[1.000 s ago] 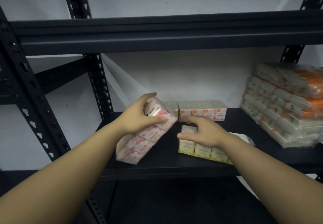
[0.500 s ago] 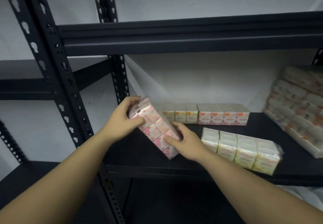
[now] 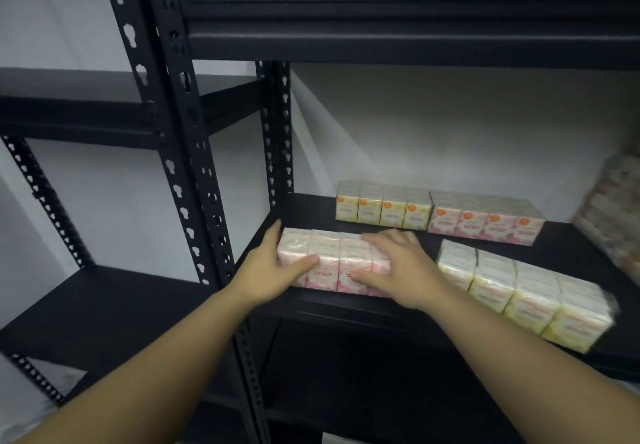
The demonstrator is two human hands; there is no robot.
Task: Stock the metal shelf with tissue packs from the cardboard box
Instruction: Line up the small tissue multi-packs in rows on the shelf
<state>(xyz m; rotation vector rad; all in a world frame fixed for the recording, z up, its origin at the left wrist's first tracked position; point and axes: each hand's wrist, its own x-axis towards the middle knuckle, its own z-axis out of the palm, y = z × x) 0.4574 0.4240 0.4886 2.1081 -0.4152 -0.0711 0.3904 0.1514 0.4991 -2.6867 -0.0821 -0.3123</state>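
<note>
I am looking at a metal shelf (image 3: pixel 311 206) painted matt black, its punched uprights smooth. My hands are pressing a pink tissue pack (image 3: pixel 329 256) in glossy, crinkling clear plastic film; the yellow pack (image 3: pixel 526 291) at the board's front edge is shining likewise.

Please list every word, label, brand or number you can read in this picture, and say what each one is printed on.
Nothing can be read for certain.
Pink tissue pack under both hands: dark red lines of print on its front, too blurred to read.
Back-row yellow pack and back-row pink pack: round orange logos over small print, unreadable.
Front yellow pack: grey label lines, blurred.
Wrapped stack at right: blurred.
Shelf frame: no markings.
</note>
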